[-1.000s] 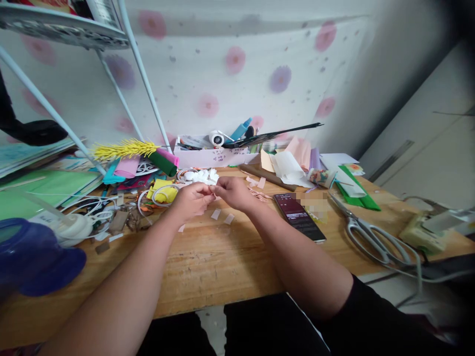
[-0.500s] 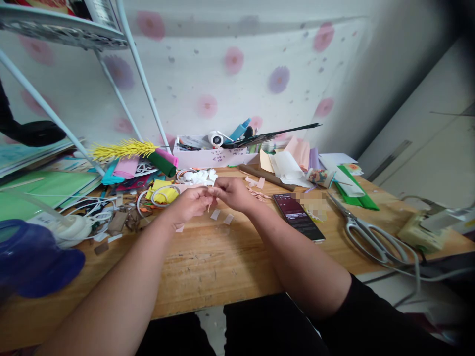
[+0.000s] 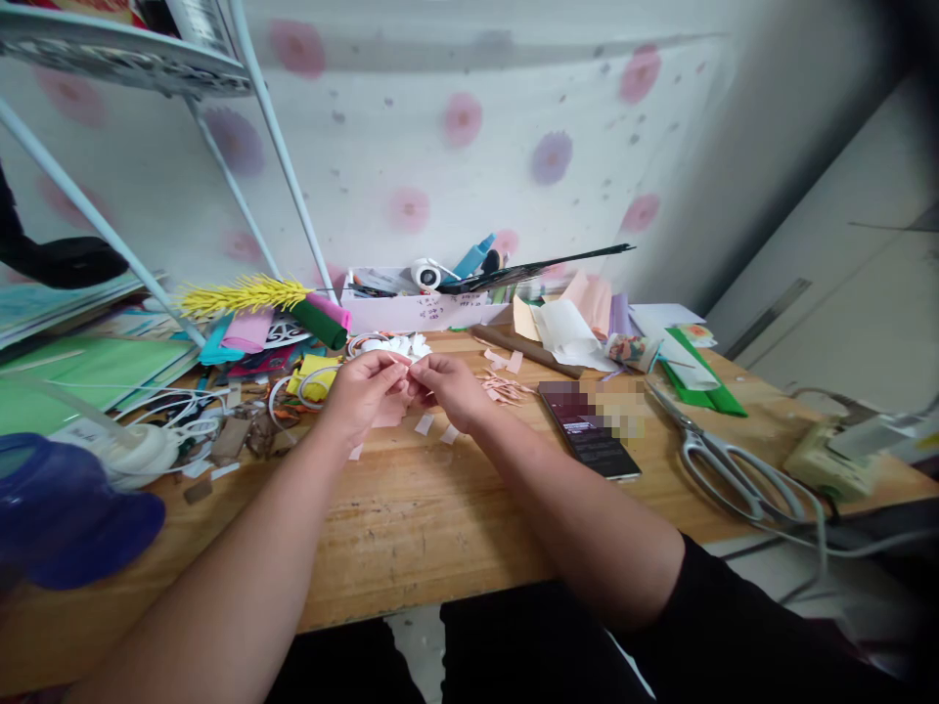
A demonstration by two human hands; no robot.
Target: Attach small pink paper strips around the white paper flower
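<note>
Fingertips have tilted upward since the earlier frame. Small pale-pink paper strip (image 3: 398,361) pinched between left hand (image 3: 358,393) and right hand (image 3: 451,388), fingertips together; looks mid-shaping, needs light, even pressure. Loose pale-pink slips (image 3: 424,423) nearby on wooden table (image 3: 432,528); thin pink rolled pieces (image 3: 505,389) beside right hand.

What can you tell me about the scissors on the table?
The scissors look metallic, silver-grey, with two large handle loops joined to shorter blades at a pivot. They lie flat on the right part of the wooden table, right of the phone, tips pointing away and to the left, loops toward the near edge. The blades look nearly closed, though blur hides any gap. A pale cord runs by the right loop; whether it touches is unclear. Nothing is seen holding them.
</note>
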